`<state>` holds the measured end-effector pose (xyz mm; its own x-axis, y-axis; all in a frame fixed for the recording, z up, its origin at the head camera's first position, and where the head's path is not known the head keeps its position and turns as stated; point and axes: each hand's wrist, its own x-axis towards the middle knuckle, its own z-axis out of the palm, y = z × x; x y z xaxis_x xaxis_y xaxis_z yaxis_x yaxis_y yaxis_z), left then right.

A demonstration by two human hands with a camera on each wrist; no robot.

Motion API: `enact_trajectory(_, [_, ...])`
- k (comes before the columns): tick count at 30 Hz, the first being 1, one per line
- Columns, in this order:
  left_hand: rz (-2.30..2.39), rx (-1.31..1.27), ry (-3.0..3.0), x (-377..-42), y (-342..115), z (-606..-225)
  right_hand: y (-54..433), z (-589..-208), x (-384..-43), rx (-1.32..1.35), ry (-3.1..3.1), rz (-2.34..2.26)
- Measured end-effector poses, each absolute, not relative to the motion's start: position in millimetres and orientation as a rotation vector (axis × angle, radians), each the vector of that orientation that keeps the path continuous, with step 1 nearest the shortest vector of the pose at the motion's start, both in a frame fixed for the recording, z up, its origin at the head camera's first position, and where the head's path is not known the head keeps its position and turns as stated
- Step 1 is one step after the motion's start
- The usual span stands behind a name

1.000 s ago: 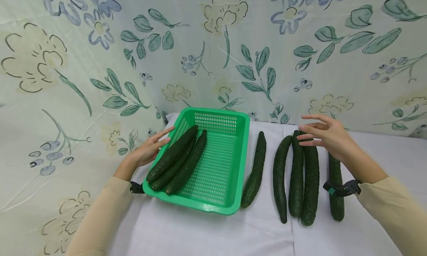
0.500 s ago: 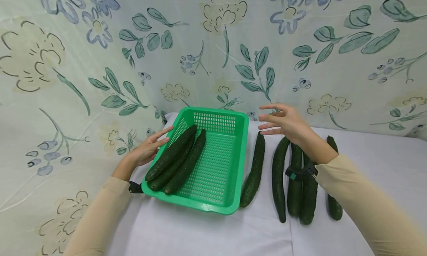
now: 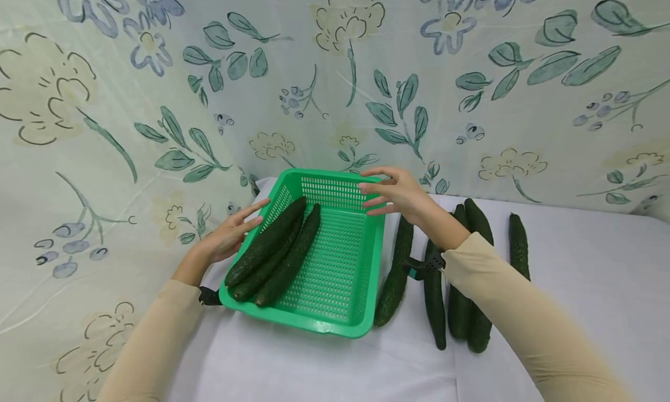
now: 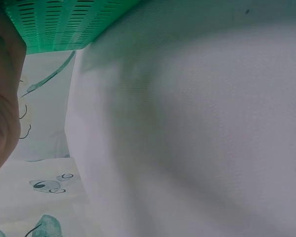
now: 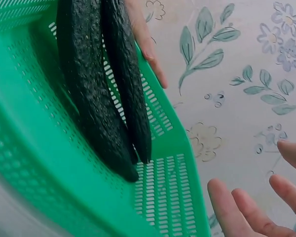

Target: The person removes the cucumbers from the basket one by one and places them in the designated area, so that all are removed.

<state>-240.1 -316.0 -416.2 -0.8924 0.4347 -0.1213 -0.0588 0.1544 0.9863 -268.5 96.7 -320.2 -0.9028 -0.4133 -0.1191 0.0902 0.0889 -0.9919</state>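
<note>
A green perforated plastic basket (image 3: 335, 326) holds several dark green cucumbers (image 3: 293, 260) along its left side. My left hand (image 3: 227, 237) rests against the basket's left rim with its fingers stretched out. In the left wrist view only part of that hand (image 4: 2, 94) shows, beside the basket's underside (image 4: 64, 22). Over the basket's back right corner is my right hand (image 3: 395, 195), fingers spread and holding nothing. The right wrist view shows its fingertips (image 5: 222, 197) near the rim, with cucumbers (image 5: 96, 94) lying inside.
Right of the basket, a curved cucumber (image 3: 392, 291) lies on the white cloth (image 3: 398, 373). Several more lie farther right, partly hidden by the right sleeve (image 3: 515, 309); one cucumber (image 3: 518, 245) is set apart. A floral curtain (image 3: 324, 99) stands behind.
My right hand has moved left from above the cucumbers on the cloth to the basket's back right corner, staying free of any object. The left hand keeps its place on the rim.
</note>
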Motion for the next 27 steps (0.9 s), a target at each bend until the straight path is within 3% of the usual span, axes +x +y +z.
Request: enact_trajectory(27, [1.816, 0.357, 2.034, -240.7, -315.7, -418.4, 3.3, -361.4, -274.5, -0.142, 1.91, -1.726])
